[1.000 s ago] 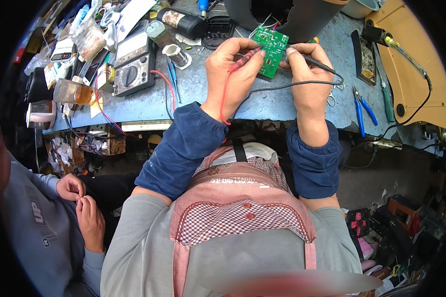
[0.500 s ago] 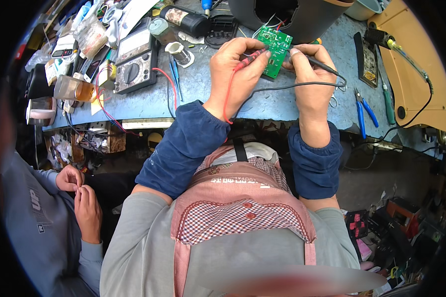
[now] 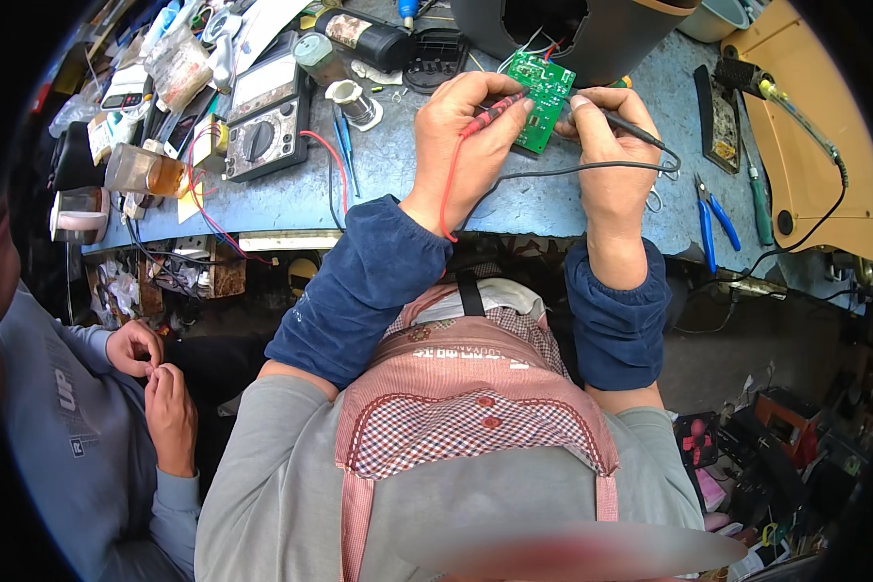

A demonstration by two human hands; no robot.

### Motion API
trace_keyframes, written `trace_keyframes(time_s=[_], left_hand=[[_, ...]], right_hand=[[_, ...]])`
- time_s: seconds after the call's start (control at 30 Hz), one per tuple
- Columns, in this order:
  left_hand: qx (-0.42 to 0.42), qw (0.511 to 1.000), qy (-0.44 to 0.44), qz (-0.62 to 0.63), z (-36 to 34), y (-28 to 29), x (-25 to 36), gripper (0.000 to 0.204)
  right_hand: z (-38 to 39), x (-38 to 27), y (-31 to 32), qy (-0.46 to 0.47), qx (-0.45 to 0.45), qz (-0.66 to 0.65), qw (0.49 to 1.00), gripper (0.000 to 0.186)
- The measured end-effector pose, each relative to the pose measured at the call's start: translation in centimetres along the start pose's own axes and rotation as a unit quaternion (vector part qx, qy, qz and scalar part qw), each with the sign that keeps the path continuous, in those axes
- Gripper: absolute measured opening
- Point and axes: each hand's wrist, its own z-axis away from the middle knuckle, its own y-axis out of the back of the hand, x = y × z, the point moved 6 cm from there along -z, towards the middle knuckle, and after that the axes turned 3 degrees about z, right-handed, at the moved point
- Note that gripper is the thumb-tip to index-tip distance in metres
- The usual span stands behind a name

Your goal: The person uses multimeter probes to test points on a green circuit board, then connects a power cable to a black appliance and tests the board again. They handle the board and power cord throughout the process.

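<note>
A green circuit board (image 3: 545, 89) is held up between my two hands at the far side of the bench, with thin wires running from it into the opening of a dark housing (image 3: 623, 44). My left hand (image 3: 453, 139) pinches a red test probe (image 3: 493, 114), its fingers at the board's left edge. On the other side, my right hand (image 3: 615, 160) grips a black test probe (image 3: 632, 129) angled toward the board's right edge. Where the probe tips touch is too small to tell. An analog multimeter (image 3: 268, 136) lies to the left, a red lead beside it.
Blue tweezers (image 3: 346, 155), a glass jar (image 3: 322, 60) and a metal container (image 3: 353, 105) stand near the multimeter. Blue-handled cutters (image 3: 716, 221), a green screwdriver (image 3: 759, 206) and a soldering iron (image 3: 795, 116) lie right. A co-worker's hands (image 3: 165, 398) are at lower left.
Both hands and the board stay almost in place, with only a very slight shift in the view. The co-worker at the left has moved slightly.
</note>
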Motion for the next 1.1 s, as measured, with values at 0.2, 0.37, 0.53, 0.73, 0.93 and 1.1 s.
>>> trace_keyframes(time_s=[0.2, 0.37, 0.53, 0.73, 0.93, 1.1], left_hand=[[-0.003, 1.0, 0.007, 0.003, 0.0, 0.0, 0.1, 0.017], [-0.011, 1.0, 0.017, -0.007, 0.1, 0.0, 0.2, 0.017], [0.001, 1.0, 0.018, 0.0, 0.1, 0.0, 0.0, 0.018], [0.007, 1.0, 0.016, 0.01, 0.1, 0.0, -0.1, 0.018], [0.039, 0.998, 0.001, 0.054, 0.0, 0.2, 0.3, 0.016], [0.126, 0.979, 0.012, 0.161, -0.5, 2.9, 0.8, 0.017]], right_hand=[[0.0, 0.0, 0.0, 0.001, -0.003, 0.002, 1.0, 0.009], [0.0, -0.1, -0.1, -0.002, -0.005, -0.003, 1.0, 0.009], [0.0, 0.0, -0.1, -0.002, -0.009, -0.005, 1.0, 0.009], [0.1, 0.0, 0.0, -0.003, -0.007, -0.005, 1.0, 0.009], [0.0, 0.1, 0.1, -0.006, 0.002, -0.007, 1.0, 0.009], [-0.2, 0.2, 0.1, -0.003, 0.002, -0.015, 1.0, 0.008]])
